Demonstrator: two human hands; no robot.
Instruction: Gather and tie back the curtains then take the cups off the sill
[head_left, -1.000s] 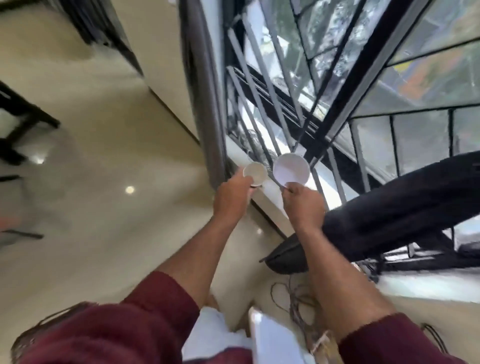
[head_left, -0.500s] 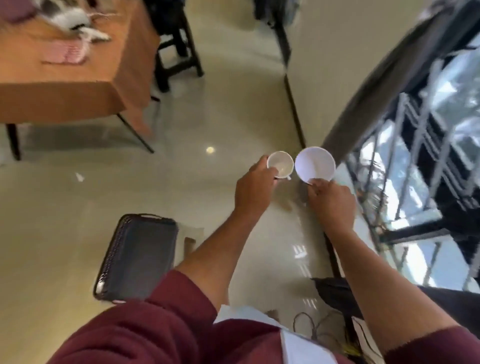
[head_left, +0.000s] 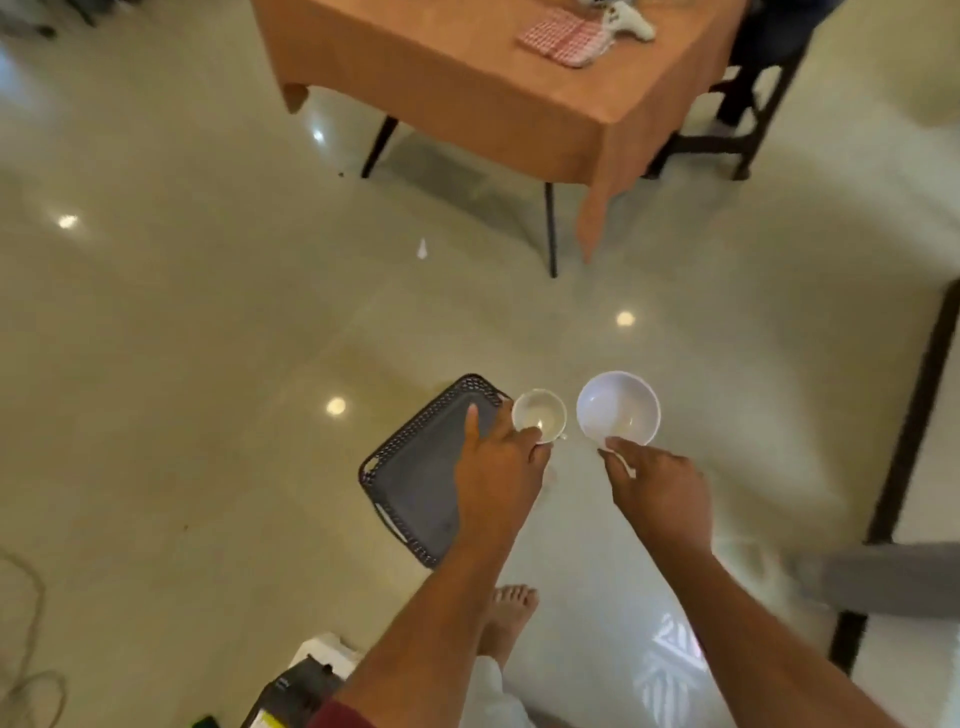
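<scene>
Head view, looking down at a pale glossy floor (head_left: 218, 332). Landmark: dark tray (head_left: 421, 483) lying flat on the floor, perforated rim, nothing visible in it. Left hand (head_left: 496, 478) sits over the tray's right edge, fingers curled round a small cup (head_left: 538, 414) at its near rim; index finger points up across the tray. The cup is held upright, mouth up, just right of the tray's far corner; a trace of pale residue shows at its bottom. Right hand (head_left: 660, 493) is right of the tray, apart from the left hand, pinching a white bowl (head_left: 618, 409) at its near rim; the bowl's mouth faces the camera, inside looks bare. Cup and bowl are side by side, close, not touching, both in the air above the floor. Bare foot (head_left: 511, 610) stands on the floor below the tray. Far beyond the tray: table (head_left: 467, 78) with orange cloth, checked cloth (head_left: 563, 36) on top.
</scene>
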